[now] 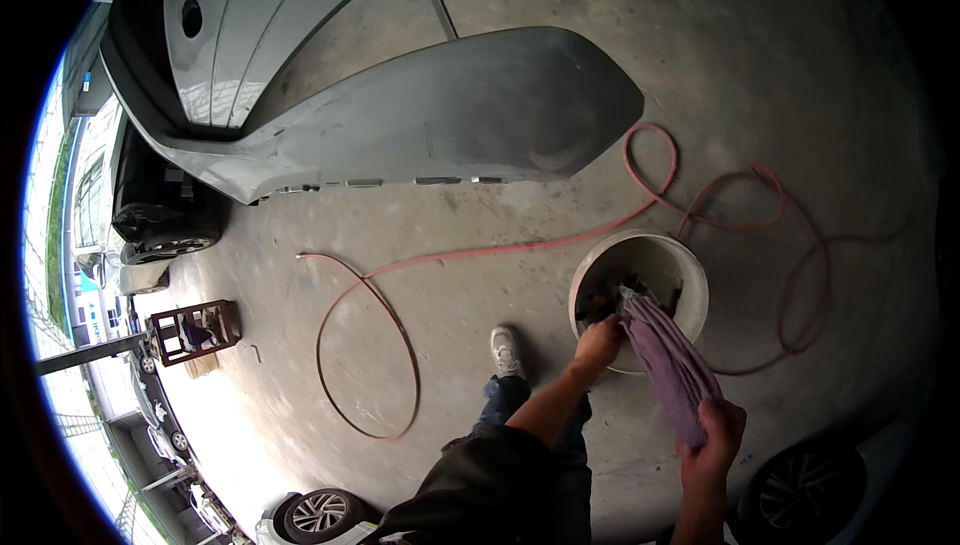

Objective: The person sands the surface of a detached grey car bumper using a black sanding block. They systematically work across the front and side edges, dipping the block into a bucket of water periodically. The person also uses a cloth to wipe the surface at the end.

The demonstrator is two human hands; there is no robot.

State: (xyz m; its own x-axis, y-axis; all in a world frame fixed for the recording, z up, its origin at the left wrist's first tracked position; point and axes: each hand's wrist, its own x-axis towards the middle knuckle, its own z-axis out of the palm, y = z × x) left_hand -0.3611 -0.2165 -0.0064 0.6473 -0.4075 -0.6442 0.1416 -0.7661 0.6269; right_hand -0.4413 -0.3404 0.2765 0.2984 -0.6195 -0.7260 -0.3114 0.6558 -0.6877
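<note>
A folded purple cloth (668, 365) runs slantwise between my two hands, gathered lengthwise and pulled long. My left hand (598, 343) is closed at its far end, above the mouth of a round white bucket (698, 280). At the near end, my right hand (712, 435) wraps round the cloth, outside the bucket's rim. A greyish, wet-looking tip of the cloth hangs over the bucket's inside. Dark objects lie in the bucket, partly hidden by the cloth and my left hand, too unclear to name.
Ahead, a large grey car body panel (440, 130) sits on a stand (438, 0). A red hose (490, 248) loops across the concrete floor and behind the bucket. A brown cart (195, 333) stands at left. Car wheels show at lower left (325, 515) and lower right (808, 490).
</note>
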